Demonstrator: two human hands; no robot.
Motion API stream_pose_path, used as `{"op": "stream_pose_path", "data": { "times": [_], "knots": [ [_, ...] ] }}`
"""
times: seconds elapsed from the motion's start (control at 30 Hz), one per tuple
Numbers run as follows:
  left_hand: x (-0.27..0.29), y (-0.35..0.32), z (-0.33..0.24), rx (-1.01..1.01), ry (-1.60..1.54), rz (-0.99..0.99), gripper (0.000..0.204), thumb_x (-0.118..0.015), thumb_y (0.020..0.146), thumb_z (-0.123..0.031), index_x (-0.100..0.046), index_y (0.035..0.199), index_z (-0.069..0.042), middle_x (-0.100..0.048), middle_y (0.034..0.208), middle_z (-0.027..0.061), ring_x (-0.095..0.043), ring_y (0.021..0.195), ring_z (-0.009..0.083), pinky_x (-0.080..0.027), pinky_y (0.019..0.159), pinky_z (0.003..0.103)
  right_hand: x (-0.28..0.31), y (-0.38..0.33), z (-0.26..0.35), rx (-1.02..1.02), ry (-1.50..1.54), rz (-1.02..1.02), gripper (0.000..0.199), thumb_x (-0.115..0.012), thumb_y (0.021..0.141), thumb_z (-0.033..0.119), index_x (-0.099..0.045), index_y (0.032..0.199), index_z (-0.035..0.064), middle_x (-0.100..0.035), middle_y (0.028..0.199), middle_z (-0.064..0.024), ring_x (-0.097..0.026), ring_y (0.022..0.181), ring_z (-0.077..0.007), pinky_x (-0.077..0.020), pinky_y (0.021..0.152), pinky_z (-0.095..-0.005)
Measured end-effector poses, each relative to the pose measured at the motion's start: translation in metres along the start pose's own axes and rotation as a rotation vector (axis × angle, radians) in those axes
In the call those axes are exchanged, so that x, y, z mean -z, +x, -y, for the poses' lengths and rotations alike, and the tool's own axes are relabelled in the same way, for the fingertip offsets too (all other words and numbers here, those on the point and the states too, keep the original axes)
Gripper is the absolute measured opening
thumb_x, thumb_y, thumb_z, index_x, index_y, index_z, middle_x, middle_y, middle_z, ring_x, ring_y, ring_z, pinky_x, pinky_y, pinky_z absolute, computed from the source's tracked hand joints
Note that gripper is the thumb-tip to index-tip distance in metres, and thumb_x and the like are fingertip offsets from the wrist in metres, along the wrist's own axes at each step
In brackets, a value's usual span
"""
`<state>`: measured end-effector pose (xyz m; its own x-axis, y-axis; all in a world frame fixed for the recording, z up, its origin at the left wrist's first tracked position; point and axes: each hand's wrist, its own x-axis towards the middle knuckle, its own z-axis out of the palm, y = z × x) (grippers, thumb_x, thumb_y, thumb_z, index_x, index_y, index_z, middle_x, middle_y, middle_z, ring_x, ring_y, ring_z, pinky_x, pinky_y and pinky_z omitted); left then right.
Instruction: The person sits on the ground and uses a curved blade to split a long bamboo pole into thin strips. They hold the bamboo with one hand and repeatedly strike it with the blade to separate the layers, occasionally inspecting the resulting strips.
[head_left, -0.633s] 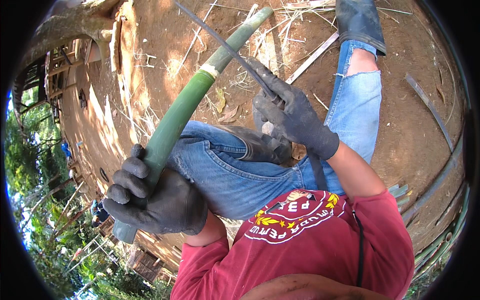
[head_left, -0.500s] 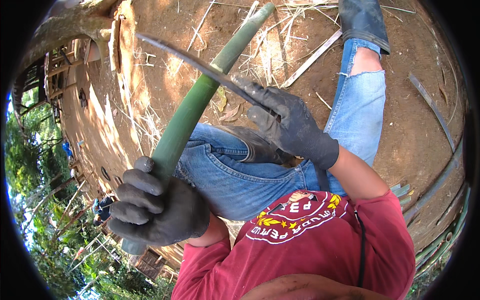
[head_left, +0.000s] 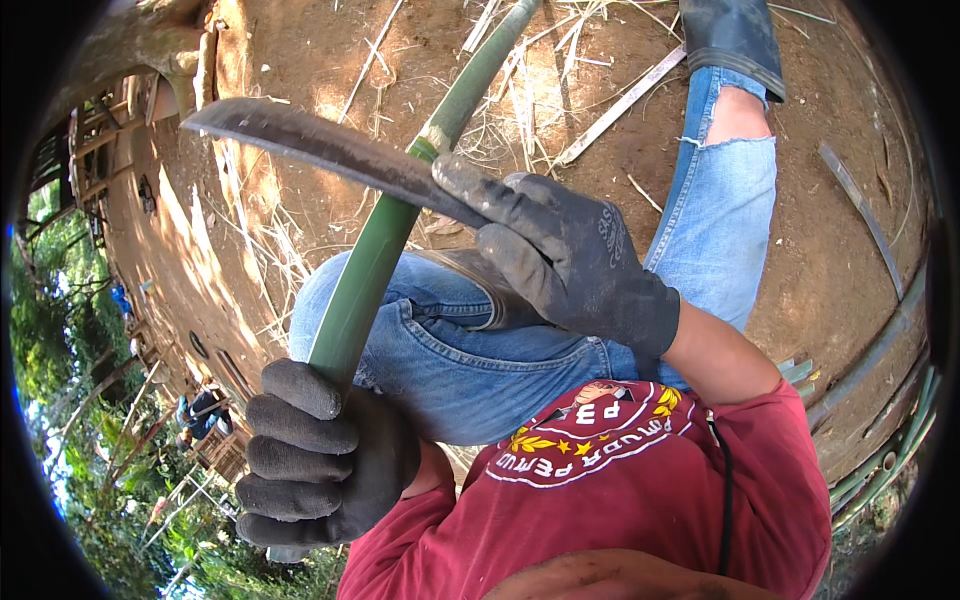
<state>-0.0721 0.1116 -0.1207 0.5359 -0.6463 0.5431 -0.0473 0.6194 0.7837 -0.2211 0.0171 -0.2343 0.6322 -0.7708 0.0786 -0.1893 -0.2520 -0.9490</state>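
My left hand (head_left: 320, 455), in a dark work glove, grips the near end of a long green bamboo pole (head_left: 385, 240) that runs up and away across my jeans-clad thigh (head_left: 450, 340). My right hand (head_left: 560, 255), also gloved, holds the handle of a large machete. Its dark blade (head_left: 320, 145) points left and lies raised across the pole, just above a pale node ring.
Bare brown dirt with dry straw and thin split bamboo strips (head_left: 620, 100) lies ahead. More green bamboo strips (head_left: 880, 460) are stacked at the right. My other leg in torn jeans and a dark boot (head_left: 735, 40) stretches forward. Wooden structures and trees stand at the left.
The machete has swung from pointing away along the pole to lying crosswise with its blade out to the left, nearer the camera. My left hand has slid slightly down the pole.
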Motion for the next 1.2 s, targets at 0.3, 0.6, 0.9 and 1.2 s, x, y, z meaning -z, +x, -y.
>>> {"op": "stream_pose_path", "data": {
  "times": [0.3,0.6,0.9,1.2],
  "knots": [
    [0.002,-0.002,0.0,-0.012,0.038,-0.015,0.039,-0.043,0.094,-0.031,-0.038,0.057,-0.017,-0.028,0.05,-0.0025,-0.032,0.051,0.0133,-0.032,0.066,0.035,-0.006,0.0,-0.007,-0.006,0.019,-0.076,0.044,-0.059,0.094,0.023,-0.055,0.138,0.0157,-0.056,0.082,-0.014,-0.06,0.069,-0.0309,-0.0493,0.061,-0.039],
    [0.004,-0.002,0.002,-0.031,0.059,0.006,0.041,-0.045,0.094,-0.033,-0.036,0.058,-0.017,-0.028,0.051,-0.0024,-0.033,0.053,0.0136,-0.032,0.067,0.034,-0.005,0.005,-0.009,0.037,-0.071,-0.03,0.044,-0.06,0.095,0.026,-0.056,0.138,0.0178,-0.059,0.084,-0.0139,-0.061,0.069,-0.0287,-0.0498,0.06,-0.038],
    [0.004,-0.002,0.003,-0.015,0.008,0.024,0.041,-0.043,0.095,-0.031,-0.036,0.057,-0.017,-0.028,0.05,-0.0024,-0.031,0.052,0.0131,-0.032,0.066,0.034,0.005,-0.003,0.006,0.164,-0.129,0.101,0.039,-0.059,0.095,0.024,-0.06,0.133,0.0128,-0.06,0.082,-0.0134,-0.061,0.068,-0.0288,-0.0492,0.059,-0.0379],
    [0.004,-0.001,0.001,-0.011,-0.02,0.059,0.041,-0.041,0.093,-0.032,-0.037,0.055,-0.017,-0.03,0.049,-0.0031,-0.032,0.05,0.013,-0.032,0.065,0.034,0.02,0.012,-0.015,0.041,0.008,0.028,0.039,-0.061,0.095,0.026,-0.06,0.13,0.0092,-0.063,0.082,-0.0156,-0.063,0.073,-0.0315,-0.0504,0.066,-0.0411]
  ]
}}
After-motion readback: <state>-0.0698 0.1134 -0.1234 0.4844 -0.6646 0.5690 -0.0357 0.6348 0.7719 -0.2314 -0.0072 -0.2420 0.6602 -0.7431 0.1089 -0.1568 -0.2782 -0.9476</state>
